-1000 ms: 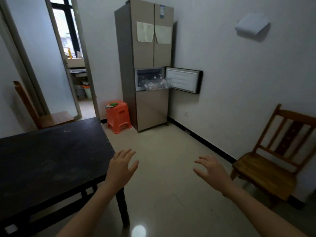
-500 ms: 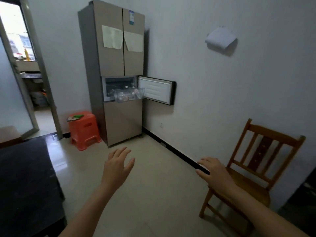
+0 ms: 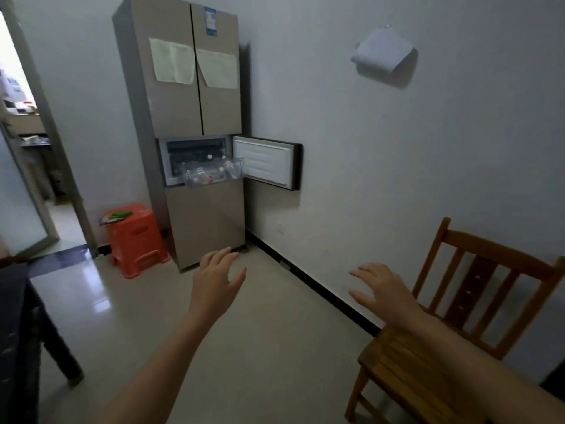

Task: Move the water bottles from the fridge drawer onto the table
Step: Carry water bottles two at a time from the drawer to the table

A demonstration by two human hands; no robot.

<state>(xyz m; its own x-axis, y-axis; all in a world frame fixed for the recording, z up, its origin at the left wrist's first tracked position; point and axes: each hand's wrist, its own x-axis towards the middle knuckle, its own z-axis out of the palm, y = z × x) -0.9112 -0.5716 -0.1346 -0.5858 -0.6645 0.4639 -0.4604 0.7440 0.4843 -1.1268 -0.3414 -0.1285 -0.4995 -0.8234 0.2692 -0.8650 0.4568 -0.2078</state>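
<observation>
A tall beige fridge (image 3: 183,96) stands against the far wall. Its small middle door (image 3: 264,162) is swung open to the right, and a clear drawer (image 3: 212,175) is pulled out of the compartment. Clear water bottles (image 3: 201,177) lie inside the drawer. The dark table (image 3: 15,332) shows only at the left edge. My left hand (image 3: 215,281) and my right hand (image 3: 383,290) are raised in front of me with fingers spread, holding nothing, well short of the fridge.
An orange plastic stool (image 3: 136,240) stands left of the fridge with a small item on top. A wooden chair (image 3: 452,325) sits at the right against the wall. An open doorway (image 3: 27,148) is at the far left. Pale tiled floor (image 3: 260,347) lies between me and the fridge.
The view has swung right and moved closer to the fridge. The table has slid almost out of view at the left. Both hands stay raised and empty.
</observation>
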